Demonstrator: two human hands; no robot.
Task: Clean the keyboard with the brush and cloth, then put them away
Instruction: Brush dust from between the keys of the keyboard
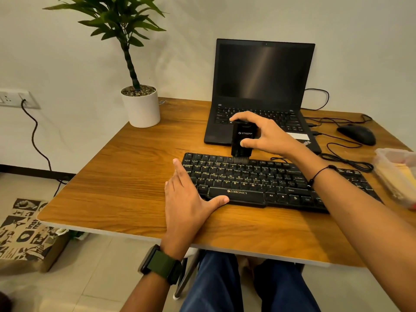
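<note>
black plastic brush on the top key row

black plastic brush (242, 140) stands upright w/ bristles down, touching the keyboard (258, 181) at the function row, near the middle. right hand (267, 135) pinches its body from the side: thumb low on the front face, fingers curled over the top & back. left hand (191, 199) lies flat w/ fingers straight at the keyboard's left end, thumb touching the front edge by the space bar, prob. bracing it on the desk (126, 181).

handling, as a guess: brush looks light & rigid, smooth casing so maybe a bit slippery; the mid-body pinch gives good control, bristles are soft & will flex btwn keys. keyboard is thin, light plastic, likely to slide under sideways strokes, so the left-end brace makes sense. keycaps could pop if pushed hard; light pressure is enough.

cloth: can't pick it out for sure; something yellow sits in a clear tub (396, 174) at the desk's right edge, too cut off to tell.
</note>
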